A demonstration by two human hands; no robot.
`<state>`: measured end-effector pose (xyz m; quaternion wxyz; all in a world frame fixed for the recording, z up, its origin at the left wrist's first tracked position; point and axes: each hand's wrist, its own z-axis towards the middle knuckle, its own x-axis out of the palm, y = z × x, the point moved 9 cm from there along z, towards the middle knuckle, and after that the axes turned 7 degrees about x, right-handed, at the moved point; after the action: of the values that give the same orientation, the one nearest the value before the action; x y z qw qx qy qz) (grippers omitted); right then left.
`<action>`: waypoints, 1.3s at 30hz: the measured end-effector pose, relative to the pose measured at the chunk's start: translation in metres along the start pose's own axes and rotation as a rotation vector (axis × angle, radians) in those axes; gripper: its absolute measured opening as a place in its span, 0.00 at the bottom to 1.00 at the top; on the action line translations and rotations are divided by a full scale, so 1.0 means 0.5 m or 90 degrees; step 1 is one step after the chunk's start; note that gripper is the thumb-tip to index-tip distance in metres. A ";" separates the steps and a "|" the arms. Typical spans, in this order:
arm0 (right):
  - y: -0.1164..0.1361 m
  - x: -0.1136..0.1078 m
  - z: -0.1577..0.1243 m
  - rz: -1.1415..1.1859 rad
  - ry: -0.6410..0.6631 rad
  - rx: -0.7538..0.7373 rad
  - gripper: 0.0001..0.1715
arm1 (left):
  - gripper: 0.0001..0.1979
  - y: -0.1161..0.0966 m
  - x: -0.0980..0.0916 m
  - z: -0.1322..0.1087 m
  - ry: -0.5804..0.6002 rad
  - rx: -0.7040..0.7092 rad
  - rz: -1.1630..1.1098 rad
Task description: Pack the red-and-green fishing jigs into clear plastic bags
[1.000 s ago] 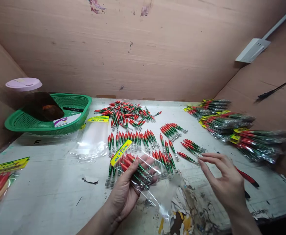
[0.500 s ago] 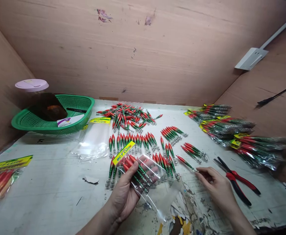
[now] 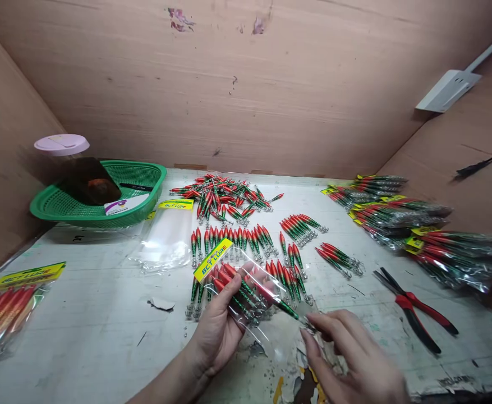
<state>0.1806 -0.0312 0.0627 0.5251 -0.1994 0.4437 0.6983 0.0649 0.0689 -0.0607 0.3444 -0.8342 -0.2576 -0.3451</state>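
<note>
My left hand [image 3: 218, 328] grips a clear plastic bag [image 3: 246, 292] with a yellow header card [image 3: 212, 259]; several red-and-green fishing lures lie inside it. My right hand [image 3: 346, 353] pinches one red-and-green lure [image 3: 281, 304] by its hook end, its red tip at the bag's open mouth. Just behind the bag, rows of loose lures [image 3: 233, 238] lie side by side on the white table [image 3: 86, 314], and a heap of lures [image 3: 224, 196] sits farther back.
A green basket [image 3: 98, 193] stands at the back left, with empty bags [image 3: 165, 235] beside it. Filled bags [image 3: 401, 216] are stacked at the right, another filled bag [image 3: 5, 308] lies at the left edge. Red-handled pliers [image 3: 414, 308] lie right of my hand. Wooden walls enclose the table.
My right hand reached to a single lure on the table, picked it up, and brought it left and nearer to the bag's mouth. The left hand kept holding the bag.
</note>
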 end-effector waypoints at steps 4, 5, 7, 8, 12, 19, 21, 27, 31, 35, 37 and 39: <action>0.038 0.044 0.017 -0.023 -0.091 -0.018 0.11 | 0.17 0.005 0.005 0.000 0.024 0.007 -0.003; 0.043 0.049 0.019 -0.018 -0.111 -0.019 0.11 | 0.17 0.005 0.005 0.001 0.028 0.012 -0.004; 0.047 0.054 0.024 0.002 -0.143 -0.015 0.12 | 0.15 0.003 0.001 0.002 0.015 0.021 -0.004; 0.047 0.054 0.026 0.019 -0.152 -0.014 0.12 | 0.15 0.002 -0.002 0.003 0.005 0.025 -0.004; 0.041 0.052 0.033 0.086 -0.143 -0.007 0.08 | 0.15 0.001 0.006 0.000 0.031 0.019 -0.007; 0.038 0.045 0.027 0.179 -0.138 -0.021 0.17 | 0.14 0.007 0.007 -0.004 0.046 -0.004 0.001; 0.039 0.049 0.025 0.189 -0.144 -0.012 0.17 | 0.13 0.009 0.006 -0.004 0.041 -0.007 0.012; 0.044 0.048 0.026 0.262 -0.039 -0.067 0.20 | 0.09 0.004 -0.005 0.000 -0.006 0.012 0.035; -0.119 0.009 0.031 0.245 0.005 0.043 0.11 | 0.10 0.001 -0.015 0.000 -0.037 0.008 0.055; -0.370 -0.034 0.019 -0.076 -0.044 0.262 0.17 | 0.11 -0.002 -0.017 -0.007 -0.064 0.002 0.061; -0.436 -0.026 0.017 -0.087 -0.025 0.283 0.22 | 0.12 -0.002 -0.014 -0.008 -0.065 0.000 0.058; -0.463 -0.006 0.017 -0.065 -0.002 0.281 0.21 | 0.12 -0.002 -0.010 -0.007 -0.057 0.003 0.056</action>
<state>0.3940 -0.0132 -0.0254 0.5916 -0.1009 0.5743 0.5568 0.0597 0.0661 -0.0624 0.3497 -0.8584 -0.2365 -0.2914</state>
